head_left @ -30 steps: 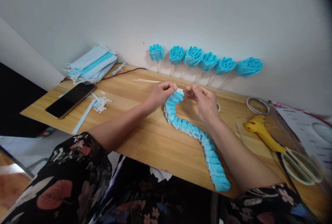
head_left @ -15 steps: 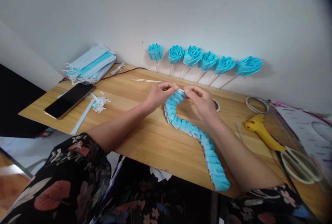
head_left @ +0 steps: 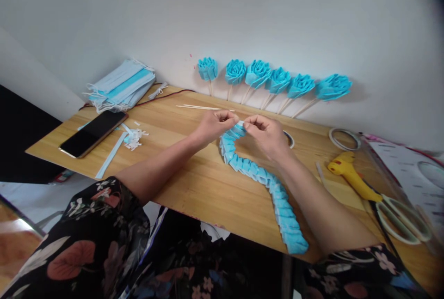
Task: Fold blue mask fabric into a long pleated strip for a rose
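A long pleated strip (head_left: 253, 170) of light blue face-mask fabric curves over the wooden table, its near end lying at the front edge. My left hand (head_left: 217, 125) pinches the far end of the strip from the left. From the right, my right hand (head_left: 265, 135) grips the same end between thumb and fingers, so the two sets of fingertips are close together. A bit of white edge shows between them; the fingertips hide the rest of that end.
Several blue fabric roses (head_left: 258, 73) on sticks lean against the wall. To the left are stacked face masks (head_left: 121, 85), a phone (head_left: 93, 133) and cut scraps (head_left: 133, 138). Rightward lie a tape roll (head_left: 344, 139), a yellow glue gun (head_left: 352, 176) and scissors (head_left: 402, 220). Thin sticks (head_left: 199, 107) lie behind my hands.
My right fingers have shifted slightly down and left at the strip's far end, covering more of the white edge. My left hand and the rest of the strip stay nearly in place.
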Demonstrator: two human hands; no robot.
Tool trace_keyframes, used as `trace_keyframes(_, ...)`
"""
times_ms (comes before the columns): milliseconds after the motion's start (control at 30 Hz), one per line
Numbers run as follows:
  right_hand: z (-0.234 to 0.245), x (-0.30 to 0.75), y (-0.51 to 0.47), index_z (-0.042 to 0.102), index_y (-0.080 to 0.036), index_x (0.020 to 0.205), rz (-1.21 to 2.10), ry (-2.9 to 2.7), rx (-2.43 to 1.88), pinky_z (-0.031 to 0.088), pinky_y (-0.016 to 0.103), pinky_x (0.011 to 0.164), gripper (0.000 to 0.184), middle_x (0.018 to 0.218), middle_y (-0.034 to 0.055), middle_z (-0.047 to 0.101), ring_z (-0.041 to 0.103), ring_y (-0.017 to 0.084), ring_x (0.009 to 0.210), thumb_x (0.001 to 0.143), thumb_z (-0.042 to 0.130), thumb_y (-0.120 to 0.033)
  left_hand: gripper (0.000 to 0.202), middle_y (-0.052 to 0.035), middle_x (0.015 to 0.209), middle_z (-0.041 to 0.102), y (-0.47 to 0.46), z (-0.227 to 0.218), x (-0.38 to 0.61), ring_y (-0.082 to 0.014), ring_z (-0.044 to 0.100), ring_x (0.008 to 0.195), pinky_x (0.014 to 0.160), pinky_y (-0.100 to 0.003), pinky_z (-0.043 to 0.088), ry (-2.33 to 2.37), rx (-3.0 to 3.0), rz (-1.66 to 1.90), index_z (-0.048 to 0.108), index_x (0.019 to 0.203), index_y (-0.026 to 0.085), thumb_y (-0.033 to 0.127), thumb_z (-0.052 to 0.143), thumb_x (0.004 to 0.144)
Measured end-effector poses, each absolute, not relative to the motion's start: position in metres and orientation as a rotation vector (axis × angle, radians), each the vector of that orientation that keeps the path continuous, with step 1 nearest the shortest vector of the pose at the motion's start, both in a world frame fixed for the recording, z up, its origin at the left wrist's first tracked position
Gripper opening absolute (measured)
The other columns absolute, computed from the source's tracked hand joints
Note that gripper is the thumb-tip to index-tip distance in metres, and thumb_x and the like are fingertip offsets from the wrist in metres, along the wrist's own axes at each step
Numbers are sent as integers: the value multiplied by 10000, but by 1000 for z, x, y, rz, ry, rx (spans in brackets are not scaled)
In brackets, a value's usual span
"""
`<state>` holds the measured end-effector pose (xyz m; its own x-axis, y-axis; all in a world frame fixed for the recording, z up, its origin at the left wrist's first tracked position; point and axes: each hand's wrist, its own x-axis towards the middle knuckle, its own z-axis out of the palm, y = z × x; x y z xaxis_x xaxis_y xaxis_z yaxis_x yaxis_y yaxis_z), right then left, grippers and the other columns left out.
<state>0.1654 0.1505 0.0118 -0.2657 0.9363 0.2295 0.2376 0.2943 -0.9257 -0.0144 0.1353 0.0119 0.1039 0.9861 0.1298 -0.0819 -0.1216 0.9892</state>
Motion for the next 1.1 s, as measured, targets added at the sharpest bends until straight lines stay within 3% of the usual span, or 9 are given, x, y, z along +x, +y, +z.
trace_keyframes(233,15,168,150,743,-207,799,1175,-1594,-1010,495,291,786,198,806,6,713,634,153,789,789,661,-387,141,4,675,653,136,13,-15,-75,566,625,637,-203,478,1002,1248,1275,654,695,124,203,685,809)
trace_keyframes(367,11,168,152,710,-197,760,1124,-1636,-1053,455,274,682,205,716,-7,669,575,129,675,771,700,-401,168,12,650,629,136,11,-15,-71,537,599,618,-208,450,1002,1264,1267,656,692,123,225,701,817)
trace_keyframes(500,6,169,155,689,-191,745,1057,-1669,-1087,401,264,603,193,660,-13,629,522,118,609,778,681,-381,355,-3,650,614,136,9,-16,-84,538,612,635,-230,445,941,1306,1298,650,685,130,409,622,903)
trace_keyframes(567,5,170,155,686,-192,752,1047,-1674,-1088,401,265,606,188,667,-12,631,524,120,613,783,673,-376,349,-7,679,630,137,9,-17,-87,549,629,643,-230,448,933,1311,1297,661,719,132,435,634,890)
trace_keyframes(700,6,169,153,685,-194,743,1020,-1704,-1093,385,262,596,183,656,-19,611,499,115,603,783,668,-372,184,10,680,636,137,10,-17,-76,547,613,617,-214,448,978,1315,1237,656,743,129,286,738,793)
trace_keyframes(833,11,168,150,705,-197,776,1047,-1704,-1072,426,269,668,212,728,-4,651,549,128,680,802,645,-398,135,25,638,606,136,12,-14,-63,524,557,576,-207,439,1012,1291,1230,615,698,130,173,690,801)
trace_keyframes(1100,16,166,146,655,-184,714,1041,-1784,-1068,358,250,552,200,614,-31,558,435,94,560,762,674,-378,117,26,637,602,132,12,-10,-53,525,546,554,-188,419,992,1290,1203,610,706,123,125,674,804)
